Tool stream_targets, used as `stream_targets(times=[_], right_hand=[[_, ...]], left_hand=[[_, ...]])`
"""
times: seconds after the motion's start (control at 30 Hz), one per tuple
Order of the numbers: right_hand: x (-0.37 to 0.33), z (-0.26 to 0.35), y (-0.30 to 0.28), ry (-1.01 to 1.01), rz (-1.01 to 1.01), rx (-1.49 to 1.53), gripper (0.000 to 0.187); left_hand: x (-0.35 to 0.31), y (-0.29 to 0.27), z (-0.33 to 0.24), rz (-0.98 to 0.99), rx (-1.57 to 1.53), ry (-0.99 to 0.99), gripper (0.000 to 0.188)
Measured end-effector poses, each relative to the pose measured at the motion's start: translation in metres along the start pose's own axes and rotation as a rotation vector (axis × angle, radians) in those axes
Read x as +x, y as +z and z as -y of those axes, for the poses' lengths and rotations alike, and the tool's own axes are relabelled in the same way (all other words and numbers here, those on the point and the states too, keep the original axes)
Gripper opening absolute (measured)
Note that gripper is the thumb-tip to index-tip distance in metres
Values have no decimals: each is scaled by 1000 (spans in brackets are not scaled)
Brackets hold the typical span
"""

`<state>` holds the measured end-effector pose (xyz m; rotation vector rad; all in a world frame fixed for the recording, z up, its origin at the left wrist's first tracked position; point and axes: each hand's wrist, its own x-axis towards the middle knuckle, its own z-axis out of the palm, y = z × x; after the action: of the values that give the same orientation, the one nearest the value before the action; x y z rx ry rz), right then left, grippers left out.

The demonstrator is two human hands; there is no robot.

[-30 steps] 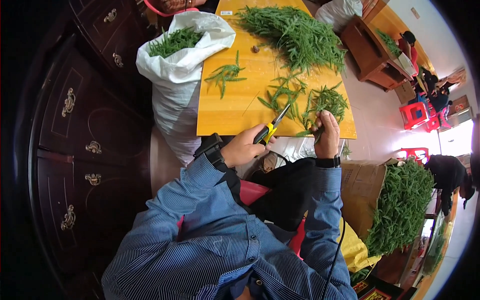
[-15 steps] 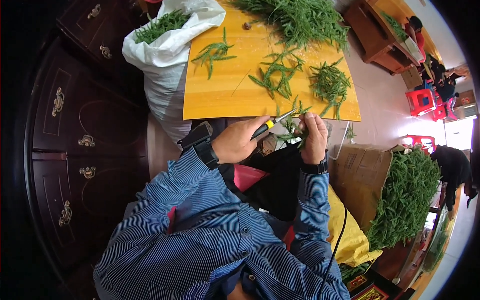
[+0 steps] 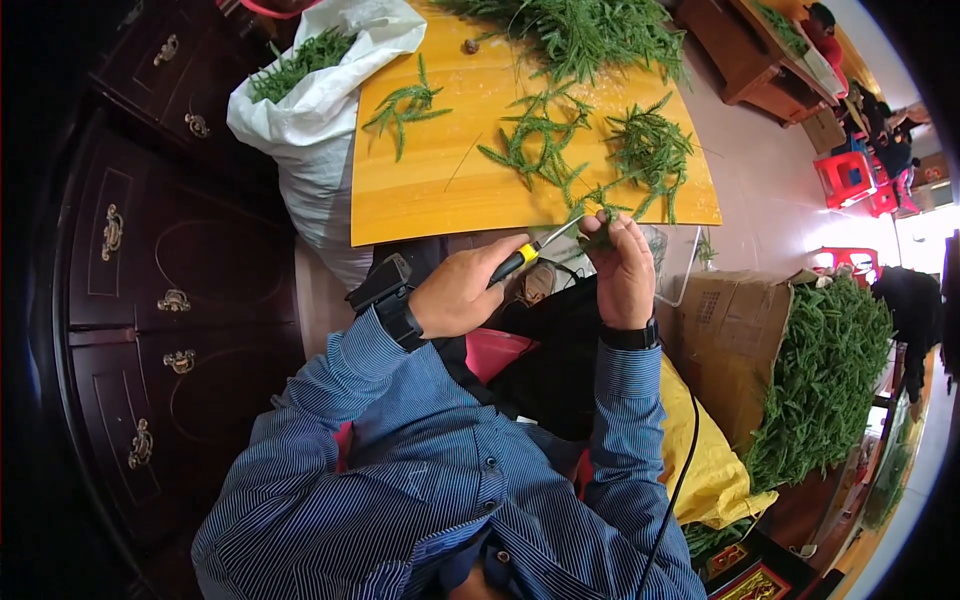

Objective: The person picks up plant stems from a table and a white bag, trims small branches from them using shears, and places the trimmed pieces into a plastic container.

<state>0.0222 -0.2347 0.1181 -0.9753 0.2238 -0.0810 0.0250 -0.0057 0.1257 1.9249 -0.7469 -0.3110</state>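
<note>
In my left hand (image 3: 460, 290), closed, is a slim metal-shafted tool (image 3: 527, 256) with a black and yellow handle, much like a screwdriver. Its shaft points up and right, to the fingertips of my right hand (image 3: 624, 268). That hand pinches a green feathery sprig (image 3: 580, 212) just past the near edge of the yellow table board (image 3: 420, 215); my fingers partly hide it. Beyond them on the board lie a loose tangle of sprigs (image 3: 540, 140), a rounder clump (image 3: 650, 150) and a small separate sprig (image 3: 402, 108).
A large heap of greenery (image 3: 590, 35) covers the board's far side. To the left stand a white sack (image 3: 320, 150) of sprigs and dark drawers (image 3: 210, 350). At right are a cardboard box (image 3: 735, 345) packed with greenery, a yellow bag (image 3: 700, 450) and red stools (image 3: 845, 178). People sit farther off.
The tool's tip has come up against my right fingertips, where it was visible among the sprig's needles before. My right fingers have closed further over the sprig. The whole view has shifted slightly.
</note>
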Motion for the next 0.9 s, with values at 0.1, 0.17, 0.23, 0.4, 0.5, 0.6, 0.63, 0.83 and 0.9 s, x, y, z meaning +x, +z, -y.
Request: stream_targets(times=[0.1, 0.17, 0.23, 0.4, 0.5, 0.6, 0.63, 0.83, 0.9], right_hand=[[1, -3, -2, -3, 17, -2, 13], [1, -6, -3, 9, 59, -34, 10], [1, -9, -4, -13, 70, -64, 9], [-1, -11, 1, -95, 113, -176, 6], [-1, -13, 2, -117, 126, -216, 6], [-2, -14, 3, -125, 133, -246, 7], [-2, -15, 3, -124, 140, -255, 8], [-5, -18, 6, -99, 204, -330, 11], [-6, -18, 7, -91, 220, -342, 11]], left_hand=[[2, 1, -4, -25, 19, 35, 64], [2, 1, -4, -40, 31, 51, 64], [3, 0, -3, -43, 42, 20, 64], [3, 2, 6, -60, 47, 14, 64], [3, 0, 3, -62, 45, 15, 64], [3, -1, 3, -62, 38, 2, 64], [3, -1, 4, -61, 32, -11, 63], [2, -1, 8, -73, 33, -47, 61], [3, -3, 8, -65, 1, -51, 61]])
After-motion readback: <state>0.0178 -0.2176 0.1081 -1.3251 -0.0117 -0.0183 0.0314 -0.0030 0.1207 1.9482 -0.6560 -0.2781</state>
